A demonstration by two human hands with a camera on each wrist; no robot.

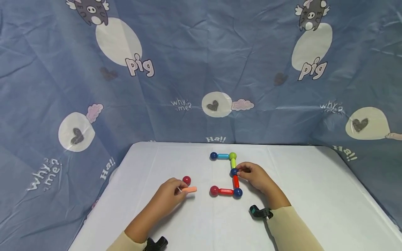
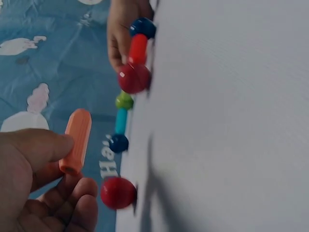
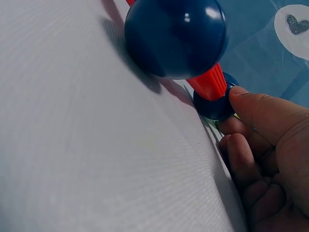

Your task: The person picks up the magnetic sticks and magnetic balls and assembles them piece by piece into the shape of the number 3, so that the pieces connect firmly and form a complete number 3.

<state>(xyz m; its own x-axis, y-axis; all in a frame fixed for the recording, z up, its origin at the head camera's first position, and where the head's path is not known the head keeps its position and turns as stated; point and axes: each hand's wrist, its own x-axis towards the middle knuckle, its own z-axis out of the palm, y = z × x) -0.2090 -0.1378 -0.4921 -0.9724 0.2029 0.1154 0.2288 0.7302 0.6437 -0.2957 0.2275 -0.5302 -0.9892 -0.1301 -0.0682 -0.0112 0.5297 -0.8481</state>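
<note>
My left hand point(image 1: 169, 196) pinches an orange rod point(image 1: 190, 189) between thumb and fingers, off the table in the left wrist view point(image 2: 77, 137). Just beyond it lies a loose red ball point(image 1: 186, 180). With thumb and fingertips my right hand point(image 1: 258, 178) holds the middle blue ball point(image 1: 234, 172) of a joined ball-and-rod chain. From that ball a yellow-green rod point(image 1: 233, 163) leads to a green ball point(image 1: 232, 156), a light blue rod point(image 1: 223, 156) and a dark blue ball point(image 1: 213, 156). Nearer me, a red rod point(image 1: 236, 181) reaches another blue ball point(image 1: 237, 193), then a second red rod point(image 1: 225, 192) and red ball point(image 1: 214, 190).
Everything lies on a white-covered table point(image 1: 301, 181). Behind it and along its sides hangs a blue printed cloth point(image 1: 176, 125). A dark strap device point(image 1: 260, 212) sits at the right wrist, and another point(image 1: 156, 244) at the left.
</note>
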